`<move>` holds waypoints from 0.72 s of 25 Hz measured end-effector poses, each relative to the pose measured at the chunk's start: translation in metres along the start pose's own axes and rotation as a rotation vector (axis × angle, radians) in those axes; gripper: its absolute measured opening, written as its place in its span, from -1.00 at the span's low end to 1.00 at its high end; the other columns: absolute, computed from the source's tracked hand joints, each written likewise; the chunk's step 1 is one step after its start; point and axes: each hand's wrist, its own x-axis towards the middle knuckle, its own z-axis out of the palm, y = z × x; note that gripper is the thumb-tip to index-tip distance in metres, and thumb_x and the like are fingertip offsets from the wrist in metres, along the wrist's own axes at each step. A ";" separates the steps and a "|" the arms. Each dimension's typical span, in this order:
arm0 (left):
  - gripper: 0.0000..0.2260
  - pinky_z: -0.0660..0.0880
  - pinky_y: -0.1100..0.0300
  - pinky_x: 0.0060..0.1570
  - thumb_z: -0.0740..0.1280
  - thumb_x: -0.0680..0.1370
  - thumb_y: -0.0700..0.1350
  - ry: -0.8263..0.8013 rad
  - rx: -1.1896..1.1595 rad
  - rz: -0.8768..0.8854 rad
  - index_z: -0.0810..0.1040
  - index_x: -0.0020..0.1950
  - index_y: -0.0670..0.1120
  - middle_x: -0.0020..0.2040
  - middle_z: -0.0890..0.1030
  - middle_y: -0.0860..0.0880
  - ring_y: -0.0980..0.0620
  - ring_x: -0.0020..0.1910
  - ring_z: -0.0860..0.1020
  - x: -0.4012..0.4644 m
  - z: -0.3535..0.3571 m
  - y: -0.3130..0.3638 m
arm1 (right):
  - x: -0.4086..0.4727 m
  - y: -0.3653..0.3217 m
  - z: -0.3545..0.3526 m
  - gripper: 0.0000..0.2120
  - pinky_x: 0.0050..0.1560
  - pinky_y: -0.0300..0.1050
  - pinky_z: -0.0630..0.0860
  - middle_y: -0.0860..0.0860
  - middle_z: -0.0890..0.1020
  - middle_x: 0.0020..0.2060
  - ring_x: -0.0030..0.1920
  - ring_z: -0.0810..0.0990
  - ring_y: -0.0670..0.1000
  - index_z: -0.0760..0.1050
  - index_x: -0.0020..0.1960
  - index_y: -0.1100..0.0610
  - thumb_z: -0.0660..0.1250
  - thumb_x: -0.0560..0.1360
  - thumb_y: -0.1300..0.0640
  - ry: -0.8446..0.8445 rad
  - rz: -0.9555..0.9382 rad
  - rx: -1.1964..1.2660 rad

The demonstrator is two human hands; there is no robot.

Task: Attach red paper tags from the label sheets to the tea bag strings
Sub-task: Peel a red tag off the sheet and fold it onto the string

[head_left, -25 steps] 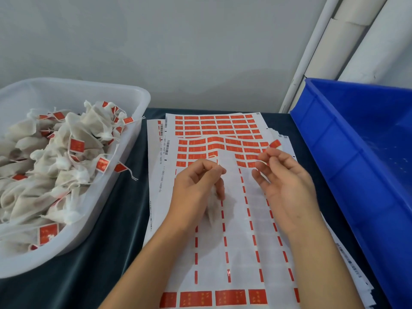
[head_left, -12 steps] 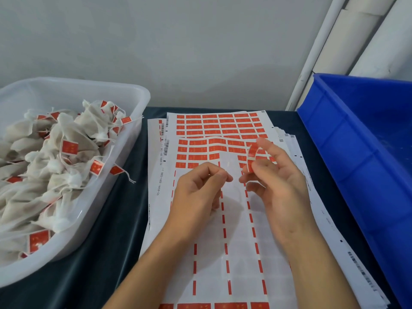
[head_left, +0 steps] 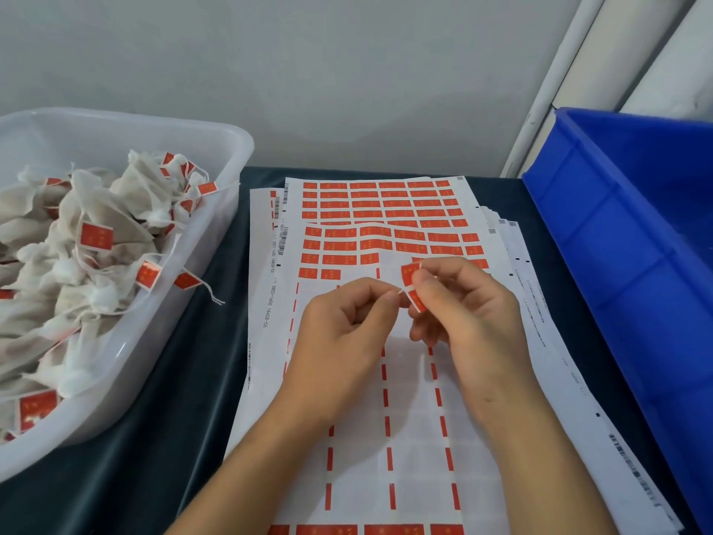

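a dark-covered table (head_left: 193,380) carrying two bins and a stack of label sheets.
a translucent white bin (head_left: 216,233) sits at the left edge and a blue bin (head_left: 602,264) at the right, both well apart, with the label sheets (head_left: 409,438) fanned flat between them; the top sheet is mostly peeled, red tags left only along its far rows and near edge.

Red tag (head_left: 411,284) now perhaps folded around string (head_left: 404,290).

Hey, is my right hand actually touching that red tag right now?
Touching. The head view shows the right hand pinching the red tag, its fingertips lying over the tag's middle, above the label sheet.
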 end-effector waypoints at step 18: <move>-0.77 0.46 0.34 -0.35 0.28 0.70 -0.10 -0.018 -0.008 0.020 0.68 -0.04 0.11 -0.31 0.60 0.10 0.16 -0.40 0.50 0.002 -0.002 -0.003 | 0.002 0.003 -0.002 -0.93 -0.40 -0.14 0.61 -0.02 0.66 -0.29 -0.38 0.58 -0.04 0.68 0.03 -0.12 0.42 0.60 0.00 -0.015 -0.080 -0.157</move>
